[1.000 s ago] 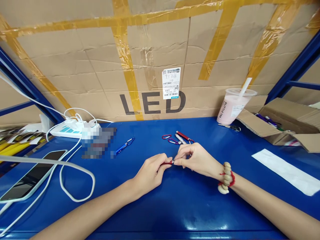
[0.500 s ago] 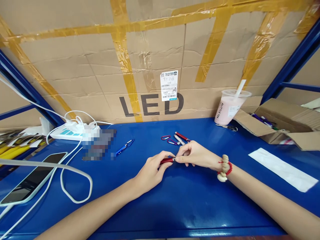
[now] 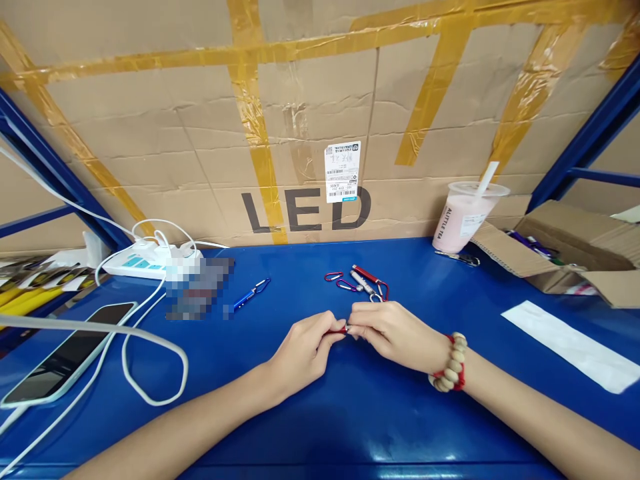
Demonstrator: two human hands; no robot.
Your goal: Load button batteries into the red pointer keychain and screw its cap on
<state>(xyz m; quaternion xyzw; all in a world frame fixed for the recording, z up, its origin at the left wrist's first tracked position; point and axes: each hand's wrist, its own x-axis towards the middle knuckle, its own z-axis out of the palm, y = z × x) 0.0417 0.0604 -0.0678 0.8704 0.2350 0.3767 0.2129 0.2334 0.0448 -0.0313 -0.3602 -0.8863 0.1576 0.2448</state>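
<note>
Over the middle of the blue tabletop, my left hand (image 3: 301, 350) is closed around a small red keychain flashlight (image 3: 340, 329); its fingers hide most of the tube. My right hand (image 3: 395, 335) pinches at the silvery right end of that flashlight, with thumb and fingertips pressed together. Whether a tiny part sits between those fingertips is hidden. Just beyond the hands lie another red flashlight (image 3: 365, 273), a silver one (image 3: 363, 283) and two loose carabiners, one red (image 3: 333, 276) and one purple (image 3: 347, 285). Further left rests a blue flashlight (image 3: 245, 299) with a blue clip.
A phone (image 3: 70, 353) and white cables lie at left, near a power strip (image 3: 137, 263). At right stand a pink drink cup (image 3: 465, 217), an open cardboard box (image 3: 555, 277) and a white paper strip (image 3: 573, 345). A large carton (image 3: 310, 120) walls off the back.
My right hand has turned and come lower, its knuckles now facing up more. Less of the red flashlight shows between my hands. The view has shifted slightly.
</note>
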